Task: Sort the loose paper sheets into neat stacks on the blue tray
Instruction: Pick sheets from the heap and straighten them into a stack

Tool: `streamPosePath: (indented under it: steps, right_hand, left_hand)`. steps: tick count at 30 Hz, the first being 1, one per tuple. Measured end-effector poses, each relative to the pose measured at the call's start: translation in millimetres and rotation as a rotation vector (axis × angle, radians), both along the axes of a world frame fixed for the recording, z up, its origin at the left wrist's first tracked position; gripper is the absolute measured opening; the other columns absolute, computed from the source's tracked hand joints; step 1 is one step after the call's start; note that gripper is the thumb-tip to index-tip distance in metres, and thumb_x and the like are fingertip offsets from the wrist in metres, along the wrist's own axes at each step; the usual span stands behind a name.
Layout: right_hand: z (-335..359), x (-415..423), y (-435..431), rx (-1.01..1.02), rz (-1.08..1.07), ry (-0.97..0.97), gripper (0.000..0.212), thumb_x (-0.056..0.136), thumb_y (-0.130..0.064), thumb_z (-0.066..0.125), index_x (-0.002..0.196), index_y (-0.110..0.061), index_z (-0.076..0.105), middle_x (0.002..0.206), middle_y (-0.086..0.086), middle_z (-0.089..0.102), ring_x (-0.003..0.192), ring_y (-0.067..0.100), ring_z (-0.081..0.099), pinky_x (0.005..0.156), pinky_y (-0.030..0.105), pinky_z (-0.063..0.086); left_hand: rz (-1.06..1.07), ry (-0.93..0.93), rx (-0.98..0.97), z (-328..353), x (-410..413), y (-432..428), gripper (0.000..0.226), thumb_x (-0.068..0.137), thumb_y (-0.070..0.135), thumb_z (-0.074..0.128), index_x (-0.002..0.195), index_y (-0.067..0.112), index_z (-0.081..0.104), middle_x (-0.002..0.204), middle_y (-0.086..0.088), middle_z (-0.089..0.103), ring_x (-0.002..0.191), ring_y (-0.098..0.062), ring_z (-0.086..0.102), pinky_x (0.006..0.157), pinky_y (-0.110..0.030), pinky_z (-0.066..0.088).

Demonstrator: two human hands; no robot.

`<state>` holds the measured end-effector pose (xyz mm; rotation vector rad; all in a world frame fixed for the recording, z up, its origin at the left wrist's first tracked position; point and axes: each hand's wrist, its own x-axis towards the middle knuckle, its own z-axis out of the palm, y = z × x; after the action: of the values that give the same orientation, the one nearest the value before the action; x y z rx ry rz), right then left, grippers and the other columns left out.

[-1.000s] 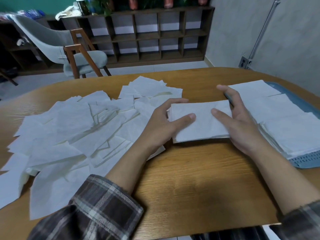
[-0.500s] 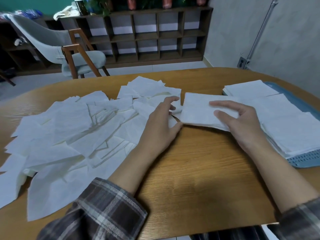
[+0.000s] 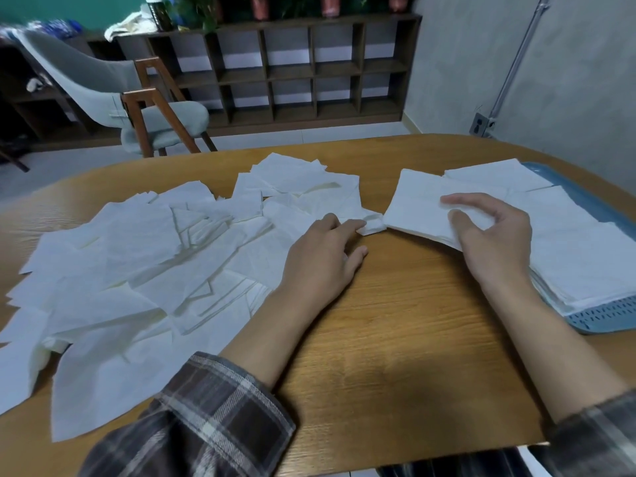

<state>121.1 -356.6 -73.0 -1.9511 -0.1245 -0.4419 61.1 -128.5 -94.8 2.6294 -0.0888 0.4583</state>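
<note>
A wide scatter of loose white paper sheets [image 3: 155, 253] covers the left half of the wooden table [image 3: 395, 339]. My left hand [image 3: 323, 259] lies flat at the pile's right edge, its fingertips touching a small folded corner of paper [image 3: 373, 224]. My right hand [image 3: 492, 235] grips a squared bundle of sheets [image 3: 420, 201], thumb and forefinger on top, at the left edge of the blue tray [image 3: 612, 315]. The tray carries neat white stacks [image 3: 585, 259], and a far stack [image 3: 495, 173] partly lies under the bundle.
A grey chair with wooden legs [image 3: 151, 115] and a dark cubby shelf [image 3: 292, 70] stand beyond the table. A grey wall with a conduit and outlet box [image 3: 481, 123] is on the right. Bare wood shows between my forearms.
My right hand has carried the bundle right and away, onto the tray's edge. My left hand let go of it and settled flat on the loose sheets.
</note>
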Motion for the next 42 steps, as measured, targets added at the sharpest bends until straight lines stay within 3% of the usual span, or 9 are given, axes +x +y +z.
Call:
streamPosePath:
  steps: [3,9,18,21,27,32,35,37,42]
  right_hand:
    - [0.8,-0.2,-0.1,-0.009,-0.012,0.004,0.028,0.094,-0.01,0.065,0.096,-0.033,0.08,0.106,-0.03,0.072,0.106,-0.024,0.055,0.104,0.006,0.037]
    - [-0.8,0.6,1.2,-0.037,0.009,0.026,0.028,0.096,-0.01,0.065,0.1,-0.032,0.081,0.103,-0.037,0.066,0.099,-0.034,0.048,0.091,-0.01,0.027]
    - [-2.0,0.9,1.7,-0.065,0.049,0.003,0.029,0.098,-0.008,0.063,0.107,-0.029,0.08,0.106,-0.037,0.064,0.101,-0.034,0.049,0.092,-0.009,0.027]
    - [-2.3,1.4,2.4,-0.077,0.062,0.001,0.03,0.098,-0.009,0.063,0.108,-0.031,0.08,0.107,-0.036,0.066,0.103,-0.032,0.049,0.094,-0.008,0.027]
    - [-2.2,1.2,1.7,-0.077,0.068,-0.018,0.029,0.099,-0.009,0.063,0.109,-0.029,0.08,0.11,-0.034,0.066,0.103,-0.033,0.049,0.094,-0.009,0.026]
    - [-0.4,0.8,1.2,-0.056,0.058,-0.031,0.029,0.1,-0.013,0.064,0.109,-0.035,0.079,0.112,-0.031,0.068,0.108,-0.023,0.053,0.099,-0.004,0.028]
    - [0.9,-0.7,1.4,-0.03,0.077,-0.034,0.028,0.099,-0.014,0.065,0.109,-0.036,0.079,0.115,-0.029,0.07,0.111,-0.021,0.054,0.102,0.001,0.03]
    - [2.2,-1.9,2.2,0.001,0.1,-0.044,0.025,0.099,-0.016,0.066,0.111,-0.033,0.08,0.116,-0.027,0.072,0.114,-0.02,0.055,0.1,-0.001,0.031]
    - [8.1,-7.3,4.1,0.108,0.253,-0.037,0.019,0.103,-0.026,0.064,0.111,-0.025,0.081,0.118,-0.018,0.076,0.121,-0.008,0.06,0.1,0.004,0.037]
  left_hand:
    - [0.021,0.047,0.065,0.5,4.9,-5.2,0.04,0.106,0.042,0.056,0.144,0.031,0.063,0.113,0.0,0.055,0.11,-0.021,0.057,0.079,-0.032,0.045]
    - [0.01,-0.02,-0.032,1.4,4.1,-4.6,0.015,0.1,0.032,0.07,0.105,0.021,0.078,0.102,0.004,0.054,0.097,-0.018,0.059,0.075,-0.037,0.053]
    - [-0.063,-0.278,-0.003,7.1,-2.8,-7.8,0.009,0.1,0.021,0.065,0.095,0.014,0.067,0.091,0.004,0.064,0.086,-0.022,0.057,0.078,-0.045,0.048]
    - [-0.062,-0.37,-0.072,13.6,-7.0,-7.3,0.01,0.102,0.021,0.065,0.099,0.013,0.069,0.095,0.003,0.064,0.089,-0.019,0.058,0.079,-0.039,0.049]
    - [-0.058,-0.49,-0.34,35.7,-15.3,-7.9,0.003,0.098,0.011,0.072,0.095,0.01,0.071,0.097,0.002,0.066,0.088,-0.009,0.06,0.079,-0.012,0.041]
    - [-0.105,-0.385,-0.598,51.4,-24.1,-9.0,0.009,0.1,0.012,0.065,0.092,0.014,0.066,0.086,0.015,0.065,0.086,-0.009,0.062,0.074,-0.025,0.046]
    - [-0.13,-0.306,-0.743,61.0,-28.5,-7.8,0.02,0.106,0.01,0.056,0.087,0.019,0.057,0.069,0.01,0.049,0.069,-0.004,0.046,0.066,-0.018,0.036]
    - [-0.122,-0.223,-0.822,66.1,-30.8,-8.0,0.025,0.11,0.012,0.051,0.086,0.021,0.054,0.07,-0.006,0.041,0.065,-0.008,0.039,0.06,-0.018,0.031]
    - [-0.066,-0.019,-0.963,62.7,-26.5,-8.8,0.033,0.109,0.024,0.049,0.076,0.027,0.051,0.077,0.01,0.049,0.072,-0.004,0.048,0.067,-0.023,0.038]
